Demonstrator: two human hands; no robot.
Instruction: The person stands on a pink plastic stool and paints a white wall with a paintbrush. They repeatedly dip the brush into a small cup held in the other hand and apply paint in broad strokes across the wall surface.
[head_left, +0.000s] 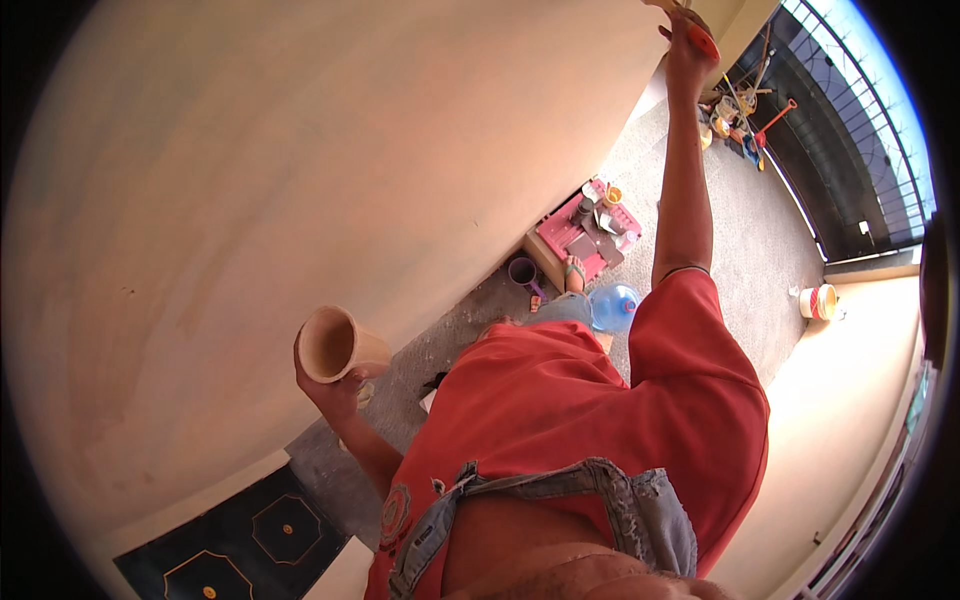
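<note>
My left hand (330, 390) grips a tan, cylindrical container (330, 346) around its side; its open mouth faces the camera and its inside looks coated in the same tan. Beside it rises a long beige wall (247, 165) with patchy, streaked colour. My right arm is stretched far up to the top of the view, where my right hand (686, 41) is closed around a tool with an orange-red part (703, 43), near the far end of the wall. The tool's working end is cut off by the picture's edge, so its kind cannot be told.
A pink plastic crate (559, 229) holding a cup and flat pieces stands by the wall, near my foot. Around it are a purple dipper (523, 271) and a blue water jug (613, 306). A white bucket (817, 302), a dark gate (832, 142), piled tools and a black door (247, 536) lie farther off.
</note>
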